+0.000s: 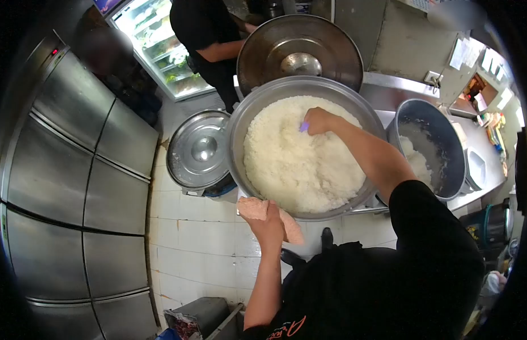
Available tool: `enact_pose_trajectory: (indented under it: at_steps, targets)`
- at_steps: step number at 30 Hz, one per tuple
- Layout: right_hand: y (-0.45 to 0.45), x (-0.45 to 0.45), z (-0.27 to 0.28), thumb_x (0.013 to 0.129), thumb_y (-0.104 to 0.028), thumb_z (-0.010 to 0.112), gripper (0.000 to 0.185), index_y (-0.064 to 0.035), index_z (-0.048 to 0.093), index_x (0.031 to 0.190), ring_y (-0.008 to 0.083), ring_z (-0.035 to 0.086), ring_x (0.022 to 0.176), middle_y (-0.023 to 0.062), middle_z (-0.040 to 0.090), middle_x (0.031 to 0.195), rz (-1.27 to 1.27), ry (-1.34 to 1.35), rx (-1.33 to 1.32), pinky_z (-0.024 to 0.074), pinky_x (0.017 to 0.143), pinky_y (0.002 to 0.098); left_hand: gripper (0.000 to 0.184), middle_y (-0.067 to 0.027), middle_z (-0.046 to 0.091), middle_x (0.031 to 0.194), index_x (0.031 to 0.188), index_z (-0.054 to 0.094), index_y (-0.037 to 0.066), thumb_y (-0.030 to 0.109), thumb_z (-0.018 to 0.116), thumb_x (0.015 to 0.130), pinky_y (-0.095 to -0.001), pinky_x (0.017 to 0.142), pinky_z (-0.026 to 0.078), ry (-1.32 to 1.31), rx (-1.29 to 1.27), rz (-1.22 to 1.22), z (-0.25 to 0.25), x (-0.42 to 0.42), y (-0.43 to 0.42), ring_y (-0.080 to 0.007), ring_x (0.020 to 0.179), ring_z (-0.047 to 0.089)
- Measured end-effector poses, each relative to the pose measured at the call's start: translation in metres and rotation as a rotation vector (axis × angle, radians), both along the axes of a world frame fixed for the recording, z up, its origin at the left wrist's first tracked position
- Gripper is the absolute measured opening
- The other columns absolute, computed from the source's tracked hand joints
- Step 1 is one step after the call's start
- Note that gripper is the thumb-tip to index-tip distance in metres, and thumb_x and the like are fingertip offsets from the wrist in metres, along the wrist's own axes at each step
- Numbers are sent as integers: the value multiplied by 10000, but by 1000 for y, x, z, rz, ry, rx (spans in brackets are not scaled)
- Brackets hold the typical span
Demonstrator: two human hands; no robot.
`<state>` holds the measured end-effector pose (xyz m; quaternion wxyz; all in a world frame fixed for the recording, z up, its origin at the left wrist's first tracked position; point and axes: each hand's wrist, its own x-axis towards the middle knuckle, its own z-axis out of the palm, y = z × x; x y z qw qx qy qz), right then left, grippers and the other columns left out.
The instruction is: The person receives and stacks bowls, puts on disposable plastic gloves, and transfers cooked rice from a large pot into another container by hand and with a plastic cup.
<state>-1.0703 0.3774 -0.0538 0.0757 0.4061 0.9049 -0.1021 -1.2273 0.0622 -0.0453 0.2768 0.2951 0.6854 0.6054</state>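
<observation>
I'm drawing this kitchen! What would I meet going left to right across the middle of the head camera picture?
Steel doors → lidded pot → wide basin of rice → deep grey pot → white container.

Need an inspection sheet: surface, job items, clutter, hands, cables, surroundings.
Surface: metal counter, partly covered by vessels.
Job items: large metal pot of white rice; purple item, mostly hidden; pink cloth.
Clutter: grey pot with some rice; white containers beside it.
Hands: right hand grips purple item; left hand holds pink cloth.
Cables: cannot tell; wall outlet in view.
Surroundings: steel cabinets, tiled floor, co-worker in black.
</observation>
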Motion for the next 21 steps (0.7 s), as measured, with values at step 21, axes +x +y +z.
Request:
enact_pose_trajectory:
  at_steps: [21]
  targets:
    - [-172,115,94,739,-50,472,441,24,514,1171,324,537,1086,181,550,1176,-511,2129,-1333,399,957,547,589,-179,451,1227,1297,306,-84,35,610,806,-344,1004,330,126,-20,-5,4,3,-2,-254,1155,439]
